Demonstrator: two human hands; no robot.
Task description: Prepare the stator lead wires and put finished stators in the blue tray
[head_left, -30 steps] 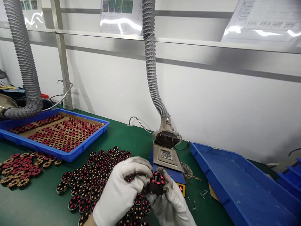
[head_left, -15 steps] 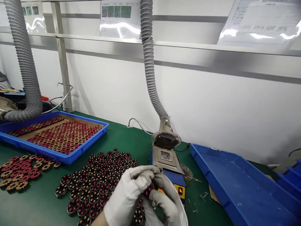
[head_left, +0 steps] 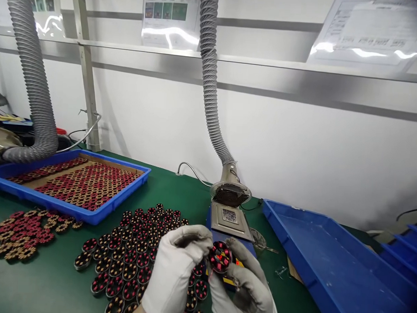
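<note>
A small round motor stator (head_left: 220,256) with red coil windings faces me above the bench. My right hand (head_left: 243,283), in a white glove with a dirty grey palm, grips it by its right and lower edge. My left hand (head_left: 180,265), gloved too, is closed at the stator's left edge; what its fingertips pinch there is hidden. A thin reddish wire end shows below the stator. Under and left of my hands, many similar stators (head_left: 131,256) in dark rings, with red or copper coils, lie on the green bench.
Behind my hands stands a blue solder pot (head_left: 231,221) under a fume hood (head_left: 230,191) and grey hose (head_left: 210,97). A blue tray (head_left: 328,252) lies right. Another blue tray (head_left: 100,212) with rows of coil parts is left, near loose ones (head_left: 24,237).
The stator, mostly covered by my fingers before, has turned into plain view. My right hand has moved slightly right and down, and my hands are a little farther apart.
</note>
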